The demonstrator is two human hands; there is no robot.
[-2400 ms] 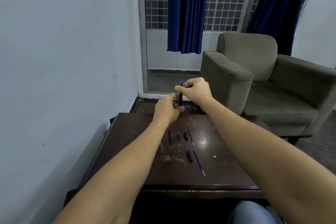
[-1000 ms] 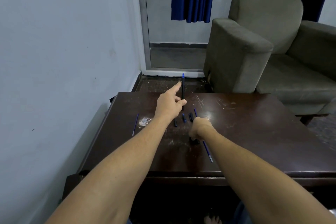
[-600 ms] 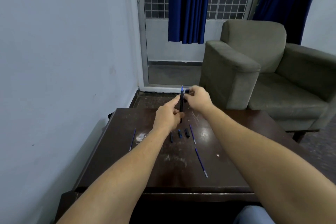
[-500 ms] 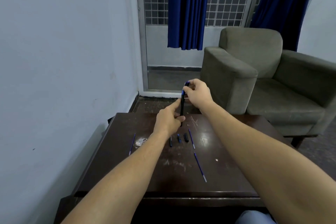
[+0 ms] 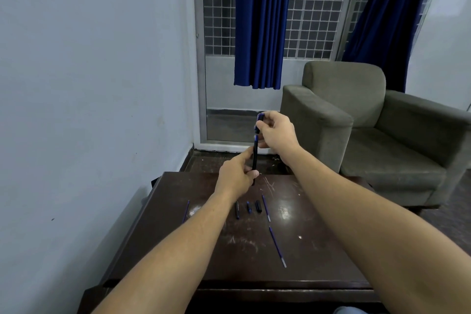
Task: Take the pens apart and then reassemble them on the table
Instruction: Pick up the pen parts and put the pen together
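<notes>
A dark pen (image 5: 255, 154) stands upright above the far edge of the dark wooden table (image 5: 158, 232). My left hand (image 5: 235, 176) pinches its lower part. My right hand (image 5: 276, 132) grips its top end, where a dark blue cap piece (image 5: 259, 123) sits. On the table lie loose pen parts: a dark barrel piece (image 5: 237, 210), a small blue piece (image 5: 248, 207), a short black piece (image 5: 258, 206), a blue refill (image 5: 265, 207) beside them, a second refill (image 5: 277, 247) nearer me, and a third refill (image 5: 186, 211) at the left.
A grey wall runs along the table's left side. A grey-green armchair (image 5: 369, 135) stands at the back right, close to the table. Behind it are a glass door with a grille and blue curtains (image 5: 261, 23).
My right hand reached down to the table, took the short dark piece lying near the front refill, and brought it up to the top of the pen that my left hand holds upright.
</notes>
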